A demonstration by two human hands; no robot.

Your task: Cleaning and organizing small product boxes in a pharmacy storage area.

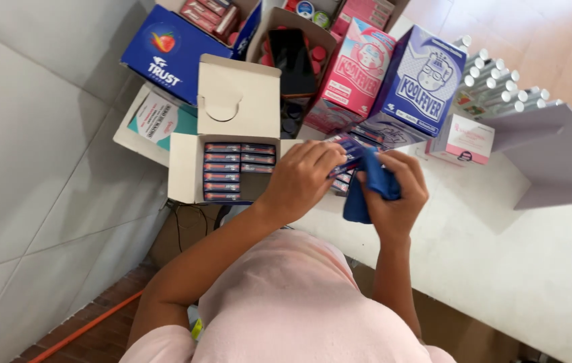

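Note:
My left hand point(303, 180) grips a small dark blue and red packet point(348, 149) over the edge of a white counter point(501, 228). My right hand point(397, 191) holds a blue cloth point(370, 185) pressed against that packet. More of the same small packets point(343, 183) lie stacked just under both hands. Left of my left hand stands an open white carton point(185, 176) with rows of the same packets point(231, 171) inside, its lid flap raised.
Behind the hands stand a pink box point(353, 70), a blue-and-white box point(420, 77), a blue box point(165, 54) and an open carton with a black phone point(291, 59). White-capped tubes point(498, 84), a small pink-white box point(464, 138) and a grey shelf piece point(555, 151) are at right. A tiled wall is at left.

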